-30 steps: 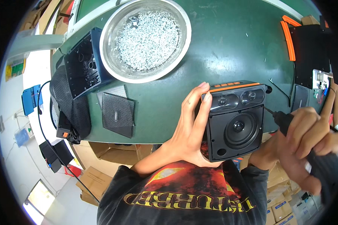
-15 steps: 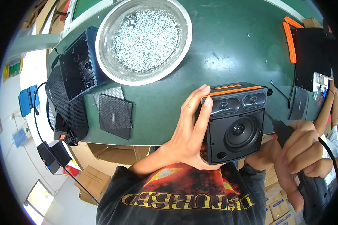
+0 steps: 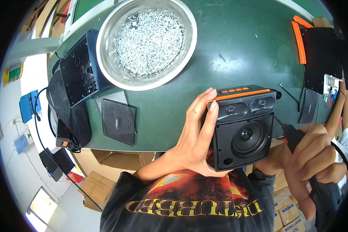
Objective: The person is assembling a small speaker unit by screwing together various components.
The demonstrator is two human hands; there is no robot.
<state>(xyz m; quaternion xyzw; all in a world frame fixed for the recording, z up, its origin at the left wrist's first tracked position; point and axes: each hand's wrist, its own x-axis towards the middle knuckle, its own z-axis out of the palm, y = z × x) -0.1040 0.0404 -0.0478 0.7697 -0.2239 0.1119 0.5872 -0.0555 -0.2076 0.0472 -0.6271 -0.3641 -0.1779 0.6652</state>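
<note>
A black speaker box [image 3: 241,133] with an orange strip along its top edge is tilted up over the table's near edge. One large round cone and two small ones show on its front. My left hand [image 3: 199,135] grips its left side, fingers spread along the top corner and side. In my right hand [image 3: 315,156] is a black corded electric screwdriver [image 3: 294,135], its handle wrapped by the fingers. The screwdriver's thin bit points up and left, its tip by the speaker's right edge; whether it touches I cannot tell.
A big metal bowl [image 3: 104,58] full of small screws [image 3: 149,42] stands on the green table [image 3: 236,38]. To its left is an open dark casing [image 3: 79,65]; nearer lie mesh grilles [image 3: 119,121]. Orange strips [image 3: 299,42] and black panels lie far right, near another person's arm [image 3: 336,112].
The view has shifted very slightly. Both hands keep their hold, and the speaker and screwdriver stay in nearly the same place.
</note>
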